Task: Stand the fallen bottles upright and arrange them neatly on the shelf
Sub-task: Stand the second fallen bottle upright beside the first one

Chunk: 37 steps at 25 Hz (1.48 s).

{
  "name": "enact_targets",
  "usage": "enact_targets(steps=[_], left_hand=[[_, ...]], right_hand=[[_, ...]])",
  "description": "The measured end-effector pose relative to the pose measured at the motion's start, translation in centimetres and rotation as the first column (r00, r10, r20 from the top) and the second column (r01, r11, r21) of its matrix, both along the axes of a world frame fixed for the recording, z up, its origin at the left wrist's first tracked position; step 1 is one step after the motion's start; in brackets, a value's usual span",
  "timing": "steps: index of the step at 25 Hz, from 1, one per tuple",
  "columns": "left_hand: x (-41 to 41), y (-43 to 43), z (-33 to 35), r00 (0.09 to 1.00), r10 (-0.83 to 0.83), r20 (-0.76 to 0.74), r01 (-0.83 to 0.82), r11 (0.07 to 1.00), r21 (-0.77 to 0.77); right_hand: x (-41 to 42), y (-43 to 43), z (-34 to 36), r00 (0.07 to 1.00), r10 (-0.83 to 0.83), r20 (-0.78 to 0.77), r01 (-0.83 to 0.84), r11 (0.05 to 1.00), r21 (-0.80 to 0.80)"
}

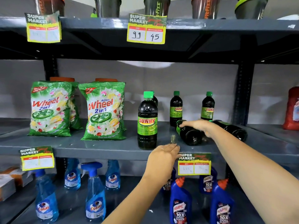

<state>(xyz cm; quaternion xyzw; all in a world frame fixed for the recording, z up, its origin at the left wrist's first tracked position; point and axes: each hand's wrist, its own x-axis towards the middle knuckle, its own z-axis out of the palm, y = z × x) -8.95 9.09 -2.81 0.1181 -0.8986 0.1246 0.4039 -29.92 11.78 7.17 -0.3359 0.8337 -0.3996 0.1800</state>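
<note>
On the grey middle shelf a dark Sunny bottle with a green cap stands upright near the front edge. Behind it another one is mostly hidden. Two more upright bottles stand at the back. Two bottles lie on their sides: one with its base toward me, another to its right. My right hand rests on top of the nearer fallen bottle, fingers curled over it. My left hand hovers open at the shelf's front edge, just right of the front upright bottle.
Two green Wheel detergent bags stand at the left of the same shelf. A red container is at the far right. Blue Colin sprays and Harpic bottles fill the shelf below. Price tags hang from the shelf edges.
</note>
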Motion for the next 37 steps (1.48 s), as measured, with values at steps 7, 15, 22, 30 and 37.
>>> enact_targets(steps=[7, 15, 22, 30, 37], left_hand=[[-0.5, -0.5, -0.8, 0.993, -0.005, -0.114, 0.004, 1.0, -0.009], [-1.0, -1.1, -1.6, 0.984, -0.045, -0.17, 0.044, 0.999, -0.011], [-0.8, -0.3, -1.3, 0.976, -0.033, -0.217, 0.041, 0.999, 0.032], [-0.6, 0.0, -1.1, 0.976, -0.033, -0.217, 0.038, 0.999, 0.018], [-0.5, 0.1, -1.1, 0.972, -0.033, -0.233, 0.039, 0.999, 0.019]], right_hand=[[-0.6, -0.8, -1.3, 0.957, -0.142, -0.252, 0.005, 0.88, -0.474], [-1.4, -0.7, -3.6, 0.945, 0.047, -0.324, -0.216, 0.835, -0.507], [-1.9, -0.6, -4.3, 0.955, 0.145, -0.257, -0.246, 0.873, -0.422], [-1.3, -0.5, -4.4, 0.945, 0.163, -0.283, -0.265, 0.888, -0.376], [-1.3, -0.6, -4.3, 0.948, 0.153, -0.279, -0.243, 0.914, -0.325]])
